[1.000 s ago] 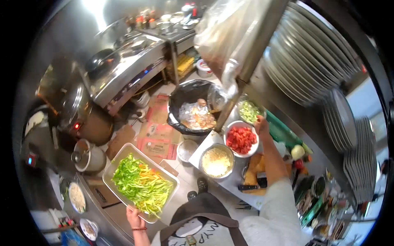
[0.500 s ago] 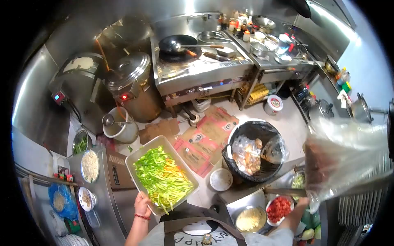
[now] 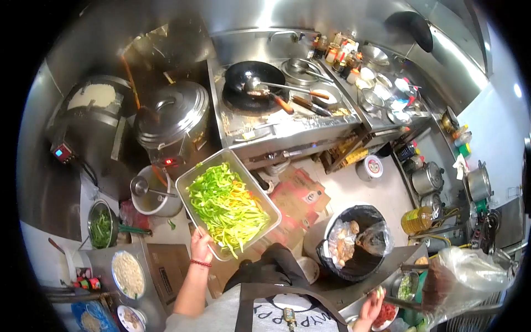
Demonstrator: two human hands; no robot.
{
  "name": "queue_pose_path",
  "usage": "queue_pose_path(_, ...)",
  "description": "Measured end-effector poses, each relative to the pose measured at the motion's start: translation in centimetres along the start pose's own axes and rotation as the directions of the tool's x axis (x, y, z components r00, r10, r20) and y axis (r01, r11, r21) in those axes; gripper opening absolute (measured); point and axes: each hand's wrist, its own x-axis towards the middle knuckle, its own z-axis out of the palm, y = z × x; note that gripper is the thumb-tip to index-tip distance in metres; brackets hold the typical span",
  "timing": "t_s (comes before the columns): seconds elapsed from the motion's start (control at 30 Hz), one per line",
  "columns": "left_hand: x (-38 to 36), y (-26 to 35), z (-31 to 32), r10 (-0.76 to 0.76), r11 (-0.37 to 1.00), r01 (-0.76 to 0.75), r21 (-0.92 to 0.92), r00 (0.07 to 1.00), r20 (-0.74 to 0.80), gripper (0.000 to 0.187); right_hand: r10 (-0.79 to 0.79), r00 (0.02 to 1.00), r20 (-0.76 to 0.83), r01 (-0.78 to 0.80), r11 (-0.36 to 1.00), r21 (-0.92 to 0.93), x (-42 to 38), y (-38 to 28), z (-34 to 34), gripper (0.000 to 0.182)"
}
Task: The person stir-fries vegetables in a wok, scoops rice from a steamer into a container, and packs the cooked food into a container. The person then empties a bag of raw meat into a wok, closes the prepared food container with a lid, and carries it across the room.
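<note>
My left hand (image 3: 200, 245) grips the near left corner of a clear plastic container (image 3: 275, 207), which hangs out in front of me, slightly tilted. Sliced green and yellow peppers (image 3: 227, 205) in strips fill it. Over on the right, my right hand (image 3: 370, 307) is raised with its fingers stretched and nothing in them. It is nearest to a bowl of chopped red food (image 3: 387, 315), which it partly hides. Behind that stands a small bowl of chopped greens (image 3: 406, 286).
A stove (image 3: 310, 135) with a wok (image 3: 251, 77) and ladle is ahead. A black-lined bin (image 3: 362, 271) stands front right, beside flattened cardboard (image 3: 298, 202). A plastic bag (image 3: 470, 282) hangs at right. At left are a large pot (image 3: 174, 113) and a plate of pale food (image 3: 128, 275).
My view has shifted forward, closer to the stove. The container remains in my left hand. My right hand has come back from beyond the red bowl and now shows its fingers.
</note>
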Motion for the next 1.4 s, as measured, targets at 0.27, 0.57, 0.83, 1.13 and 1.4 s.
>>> queue_pose_path(0.27,7.1,-0.2,2.8,0.193,0.969,-0.21,-0.13,0.972,-0.134,0.02,0.4,0.673,0.622,-0.339,0.914,-0.221,19.5,20.4,47.0,0.035)
queue_pose_path(0.57,7.1,0.2,8.9,0.329,0.916,-0.401,-0.036,0.796,-0.509,0.018,0.338,0.56,0.757,0.693,0.31,-0.651,30.8,44.8,76.5,0.024)
queue_pose_path(0.83,7.8,3.1,14.7,0.299,0.914,-0.404,-0.022,0.712,-0.635,0.014,0.257,0.381,0.888,0.919,-0.212,-0.333,48.9,44.5,72.8,0.034)
queue_pose_path(1.13,14.2,3.5,11.5,0.26,0.913,-0.381,-0.148,0.821,-0.509,0.017,0.704,0.341,0.623,0.94,-0.268,-0.212,36.6,26.4,70.1,0.025)
queue_pose_path(1.4,20.8,8.8,15.1,0.325,0.901,-0.397,-0.174,0.885,-0.332,0.021,0.593,0.313,0.742,0.949,-0.162,-0.271,40.2,35.6,62.5,0.031)
